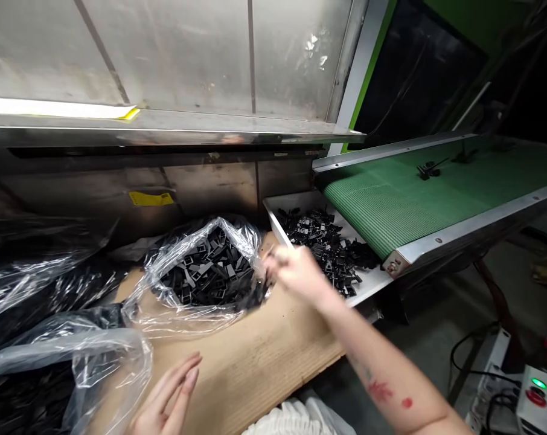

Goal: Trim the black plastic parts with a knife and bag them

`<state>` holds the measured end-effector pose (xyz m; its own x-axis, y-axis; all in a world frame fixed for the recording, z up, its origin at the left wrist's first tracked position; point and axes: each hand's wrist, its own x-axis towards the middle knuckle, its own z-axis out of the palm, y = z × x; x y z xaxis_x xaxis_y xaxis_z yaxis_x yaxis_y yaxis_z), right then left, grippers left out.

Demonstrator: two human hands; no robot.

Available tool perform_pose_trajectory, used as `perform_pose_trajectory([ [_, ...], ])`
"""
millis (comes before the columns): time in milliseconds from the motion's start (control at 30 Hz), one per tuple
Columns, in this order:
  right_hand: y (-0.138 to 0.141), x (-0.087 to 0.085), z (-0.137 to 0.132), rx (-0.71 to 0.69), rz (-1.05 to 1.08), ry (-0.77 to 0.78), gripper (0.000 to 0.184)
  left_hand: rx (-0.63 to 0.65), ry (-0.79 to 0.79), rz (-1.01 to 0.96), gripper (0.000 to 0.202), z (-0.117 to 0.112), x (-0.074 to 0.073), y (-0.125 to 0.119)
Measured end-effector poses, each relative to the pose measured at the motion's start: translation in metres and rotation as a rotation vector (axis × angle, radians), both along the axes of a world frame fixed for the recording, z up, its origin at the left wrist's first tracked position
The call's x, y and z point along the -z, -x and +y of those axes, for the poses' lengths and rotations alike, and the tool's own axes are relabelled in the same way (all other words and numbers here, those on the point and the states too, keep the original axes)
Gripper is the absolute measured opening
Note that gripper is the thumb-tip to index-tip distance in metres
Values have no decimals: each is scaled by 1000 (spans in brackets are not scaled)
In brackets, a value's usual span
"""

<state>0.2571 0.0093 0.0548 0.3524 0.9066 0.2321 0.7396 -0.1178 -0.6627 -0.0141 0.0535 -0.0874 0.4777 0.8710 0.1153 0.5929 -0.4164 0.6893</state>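
My right hand reaches across the cardboard sheet to the open edge of a clear plastic bag full of small black plastic parts. Its fingers are blurred by motion at the bag's rim, so what they hold cannot be made out. My left hand hovers low over the cardboard with its fingers stretched out together and nothing in it. A white tray just right of the bag holds a heap of black plastic parts.
A green conveyor belt slopes down into the tray, with a few black parts on it farther up. More plastic bags of black parts lie at the left. A metal machine housing stands behind. A control box with a green light sits at lower right.
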Motion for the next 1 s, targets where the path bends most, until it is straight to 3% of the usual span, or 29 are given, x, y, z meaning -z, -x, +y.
perform_pose_trajectory([
  [67,53,46,-5,-172,-32,115,18,31,-64,8,40,7,8,5],
  [133,90,86,-4,-251,-59,215,8,119,-92,76,41,7,22,11],
  [200,115,114,0,-284,-72,296,12,199,-119,183,39,3,39,17],
  [267,135,130,5,-296,-65,354,20,263,-172,277,32,-3,53,21],
  [367,161,141,10,-299,-6,388,24,318,-228,334,25,-10,60,22],
  [467,167,147,8,-259,126,374,24,304,-230,334,28,-14,56,19],
  [700,84,174,-2,34,607,409,28,241,-197,298,34,-20,46,18],
  [800,70,182,-9,88,773,432,28,198,-175,296,32,-19,44,15],
  [900,80,176,-24,130,855,379,24,142,-158,299,32,-14,41,9],
  [1000,78,150,-49,232,818,218,24,143,-156,285,23,-10,31,3],
])
